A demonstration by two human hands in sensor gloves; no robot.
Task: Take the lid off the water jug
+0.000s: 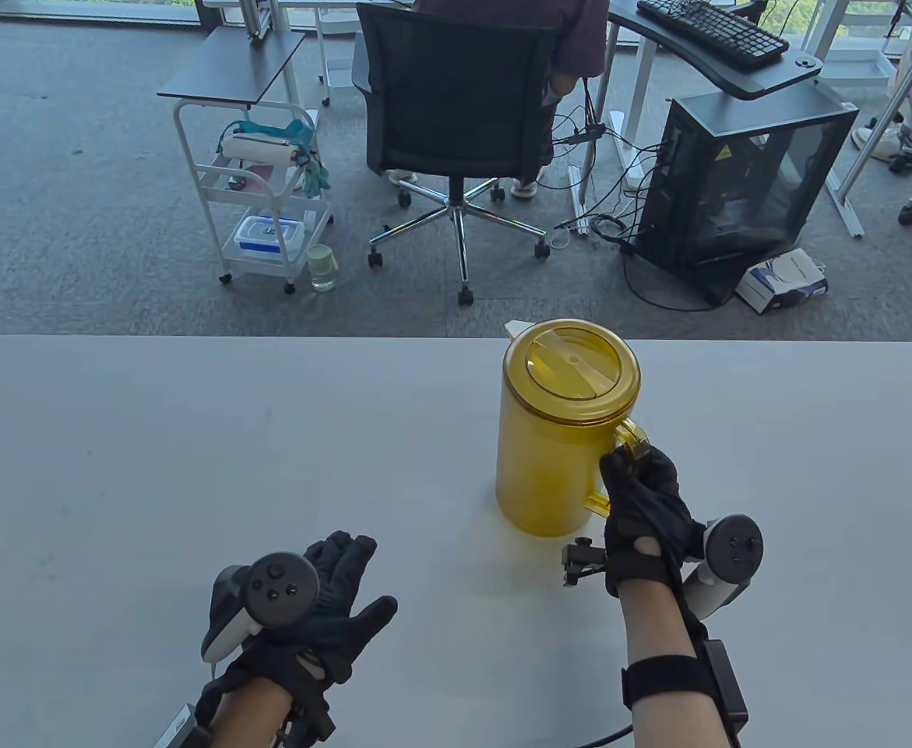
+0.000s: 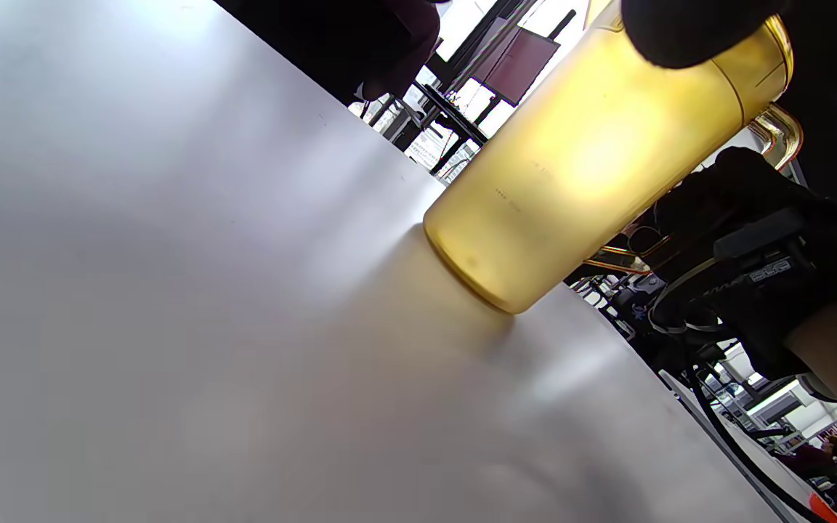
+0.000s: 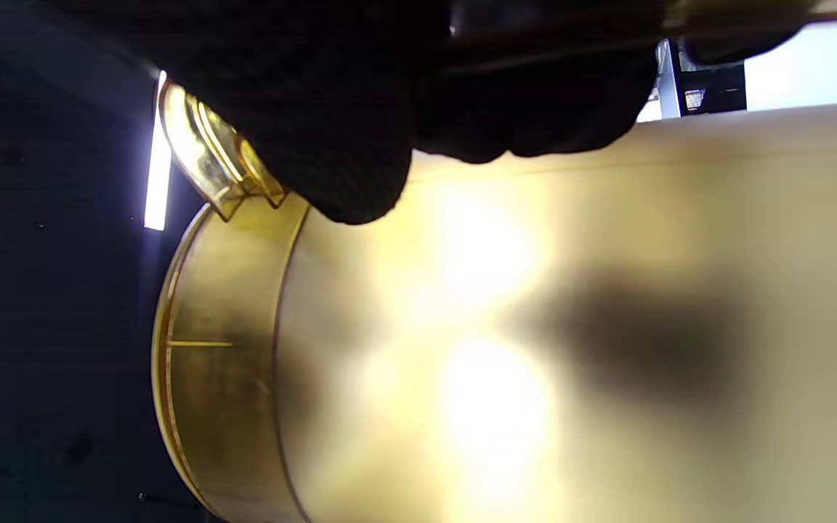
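Jug [image 1: 561, 436] stands upright on the bench [image 1: 152, 467], right of centre and toward the far edge. Body is translucent yellow, frosted; base sits flat on the surface in the left wrist view [image 2: 578, 174]. Lid [image 1: 574, 366] is on, seated in the rim, clear yellow with a raised bar across it. A white spout tip [image 1: 515, 328] shows at the far left of the rim. Handle [image 1: 627, 448] faces the near right.

Right hand [image 1: 646, 506] is clamped on the handle: gloved fingers [image 3: 346, 138] curl round it just below the rim, seen close in the right wrist view against the jug wall [image 3: 535, 327]. Tracker [image 1: 728, 557] sits at the back of that hand, a strap [image 1: 670, 682] round the forearm.

Left hand [image 1: 323, 604] lies near the front edge, well apart from the jug, left of it. Fingers are straight and spread slightly, pointing toward the jug; it holds nothing. Whether the palm touches the bench, cannot tell. Its tracker [image 1: 269, 596] lies over the back of the hand.

Beyond the bench, on grey carpet: black office chair [image 1: 456, 117] with a person seated, facing away; white wire cart [image 1: 261, 202] with a plastic box on the low shelf; small jar [image 1: 321, 267] on the floor beside the cart; black PC case [image 1: 744, 187] with cables; keyboard [image 1: 713, 29] on a desk at top right.
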